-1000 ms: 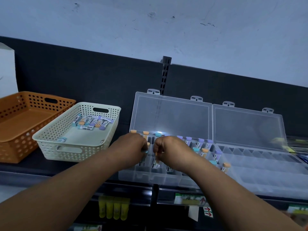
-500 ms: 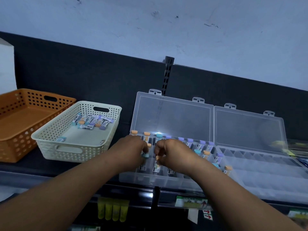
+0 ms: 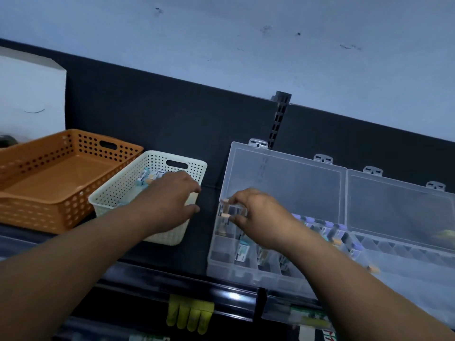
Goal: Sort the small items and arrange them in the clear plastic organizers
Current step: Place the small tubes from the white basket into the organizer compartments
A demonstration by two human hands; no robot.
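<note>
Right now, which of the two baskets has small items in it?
The white basket, which the left hand reaches into: small capped tubes lie at its far end. The orange basket to its left shows none.

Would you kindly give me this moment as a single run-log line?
stage: sorting | left hand: open over white basket | right hand: pinches orange-capped vial at far-left column of left organizer

Bare left hand (image 3: 170,200) and right hand (image 3: 258,212); forearms apparently bare too.
</note>
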